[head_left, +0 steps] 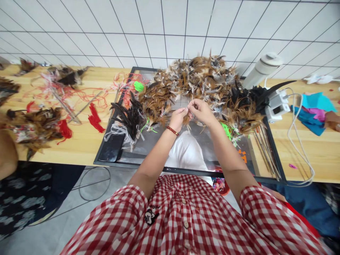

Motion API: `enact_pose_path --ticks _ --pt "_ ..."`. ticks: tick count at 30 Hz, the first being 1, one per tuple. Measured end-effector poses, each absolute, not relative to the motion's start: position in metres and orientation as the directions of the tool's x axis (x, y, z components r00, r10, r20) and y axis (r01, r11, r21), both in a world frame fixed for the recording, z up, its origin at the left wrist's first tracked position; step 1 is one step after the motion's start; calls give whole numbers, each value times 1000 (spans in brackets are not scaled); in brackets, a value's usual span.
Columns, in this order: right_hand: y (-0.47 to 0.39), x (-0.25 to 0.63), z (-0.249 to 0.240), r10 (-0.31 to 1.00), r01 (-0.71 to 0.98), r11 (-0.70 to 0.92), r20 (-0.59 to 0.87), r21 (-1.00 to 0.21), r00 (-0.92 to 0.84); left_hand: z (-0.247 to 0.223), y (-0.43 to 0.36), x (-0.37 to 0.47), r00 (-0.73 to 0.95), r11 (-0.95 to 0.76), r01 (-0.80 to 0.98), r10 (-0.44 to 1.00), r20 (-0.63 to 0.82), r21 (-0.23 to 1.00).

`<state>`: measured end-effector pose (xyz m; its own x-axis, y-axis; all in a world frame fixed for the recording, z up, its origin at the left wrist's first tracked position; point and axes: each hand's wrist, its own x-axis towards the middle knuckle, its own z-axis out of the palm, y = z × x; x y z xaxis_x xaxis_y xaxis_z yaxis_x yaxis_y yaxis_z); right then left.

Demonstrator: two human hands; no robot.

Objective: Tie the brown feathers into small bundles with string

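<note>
My left hand (178, 118) and my right hand (201, 111) meet over the middle of a dark-framed glass panel (212, 143). Both have their fingertips pinched together around a small brown feather (188, 118), mostly covered by the fingers. Beyond them lies a large heap of brown feathers (204, 72), bundled with pale quill ends. Left of my hands rests a bunch of black feathers (130, 115) with whitish strips (119, 131). To the right are more black feathers (243, 95) and some bright green cord (226, 131).
A white bottle (261, 71) stands behind on the right, near a white power adapter (277, 104) with its cable (300, 148). Thin sticks (265, 150) lie at the panel's right side. Leftward are red tassels (95, 118), tangled pink string (87, 97) and another person's arm (7, 152).
</note>
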<state>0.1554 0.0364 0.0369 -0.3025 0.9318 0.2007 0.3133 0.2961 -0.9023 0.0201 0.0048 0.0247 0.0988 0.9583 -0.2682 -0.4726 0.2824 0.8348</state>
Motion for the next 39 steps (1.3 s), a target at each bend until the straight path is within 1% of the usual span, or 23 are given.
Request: enact_pose_path --ticks 3,6,9,12,14,16,19,22,25,27,29,31,32,33,35,37,39 --pt "43 157 32 936 352 342 282 -871 -212 27 6 19 87 260 -500 964 -250 826" --pt "47 162 32 950 251 293 251 -923 -187 28 6 16 83 235 -496 971 -224 836" --pt "44 166 38 953 120 181 144 -976 -267 26 5 14 105 201 -468 980 -172 860" --pt "37 167 45 929 44 57 37 -997 -368 22 5 14 164 166 -438 981 -103 884" --pt "34 166 48 909 0 17 15 -1000 -418 19 5 13 196 146 -432 979 -66 890" --pt "32 165 49 899 -30 14 26 -999 -438 17 6 13 213 144 -426 975 -56 893" --pt "33 167 49 915 -21 40 45 -999 -401 16 7 12 239 192 -408 966 -99 893" --pt "36 169 46 937 40 82 63 -996 -345 15 7 12 273 255 -408 950 -150 877" --pt "41 167 41 948 159 190 139 -969 -287 14 7 14 238 201 -401 965 -111 894" --pt "42 165 39 950 252 243 177 -937 -259 14 6 14 195 181 -389 974 -111 903" --pt "43 166 41 954 344 267 196 -900 -229 15 7 14 150 212 -401 975 -165 891" --pt "43 172 47 954 480 288 207 -829 -215 16 8 14 101 244 -423 970 -222 873" --pt "43 177 50 954 565 293 193 -771 -231 17 9 13 74 252 -432 967 -244 866" --pt "42 183 54 951 653 297 158 -697 -264 17 9 13 51 260 -437 963 -265 861" --pt "38 194 59 938 787 300 17 -539 -345 17 11 13 28 286 -440 952 -305 852" --pt "31 202 60 911 856 317 -120 -409 -394 16 11 13 16 302 -445 944 -330 843" --pt "22 204 56 900 895 327 -189 -305 -393 16 11 14 11 305 -458 941 -338 835"
